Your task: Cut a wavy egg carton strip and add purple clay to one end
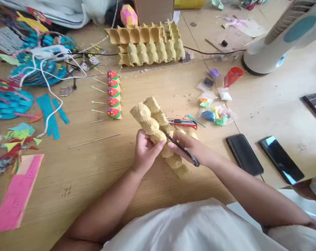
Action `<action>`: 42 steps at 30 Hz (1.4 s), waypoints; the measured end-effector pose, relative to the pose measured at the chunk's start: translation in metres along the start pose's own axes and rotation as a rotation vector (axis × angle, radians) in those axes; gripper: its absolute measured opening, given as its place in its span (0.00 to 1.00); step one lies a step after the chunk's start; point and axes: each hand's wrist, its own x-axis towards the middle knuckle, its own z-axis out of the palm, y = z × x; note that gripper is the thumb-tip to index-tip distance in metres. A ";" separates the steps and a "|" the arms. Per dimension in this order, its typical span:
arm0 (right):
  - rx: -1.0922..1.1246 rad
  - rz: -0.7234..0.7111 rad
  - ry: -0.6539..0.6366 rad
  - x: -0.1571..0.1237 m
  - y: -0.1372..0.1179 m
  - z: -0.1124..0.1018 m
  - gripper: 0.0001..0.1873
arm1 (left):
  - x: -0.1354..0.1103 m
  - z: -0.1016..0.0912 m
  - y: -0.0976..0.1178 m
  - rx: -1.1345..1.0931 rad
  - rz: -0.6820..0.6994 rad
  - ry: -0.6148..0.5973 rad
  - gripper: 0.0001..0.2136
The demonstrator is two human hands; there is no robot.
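Note:
My left hand (145,149) is closed on a yellow egg carton strip (152,118), gripping it from the left side. My right hand (193,148) is closed on a pair of black scissors (182,150), whose blades reach into the carton near its middle. The carton runs diagonally from upper left to lower right, just above the wooden table (95,174). A red utility knife (182,122) lies right behind the carton.
Stacked egg cartons (147,45) stand at the back. A row of painted carton figures on sticks (113,94) lies left of centre. Small bags of coloured clay (212,111), a red cup (233,75), two phones (262,155) and a fan (283,38) sit to the right. Paper scraps and cables (29,76) cover the left.

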 end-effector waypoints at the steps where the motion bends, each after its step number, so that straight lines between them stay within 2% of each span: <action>1: -0.014 -0.001 0.016 0.000 0.001 0.002 0.21 | -0.001 0.000 0.000 0.008 -0.001 0.003 0.20; 12: -0.087 -0.024 0.115 -0.003 0.002 0.010 0.19 | -0.004 0.002 0.002 0.038 0.037 0.006 0.20; 25: -0.161 -0.116 0.084 0.004 0.007 0.005 0.21 | -0.004 0.004 0.003 0.063 0.022 0.030 0.20; 38: -0.146 -0.095 0.026 -0.004 0.012 -0.001 0.20 | -0.001 0.000 0.003 -0.030 -0.023 0.005 0.20; 42: -0.116 -0.110 -0.007 -0.012 0.014 -0.002 0.19 | 0.007 0.000 0.004 -0.150 -0.064 0.081 0.22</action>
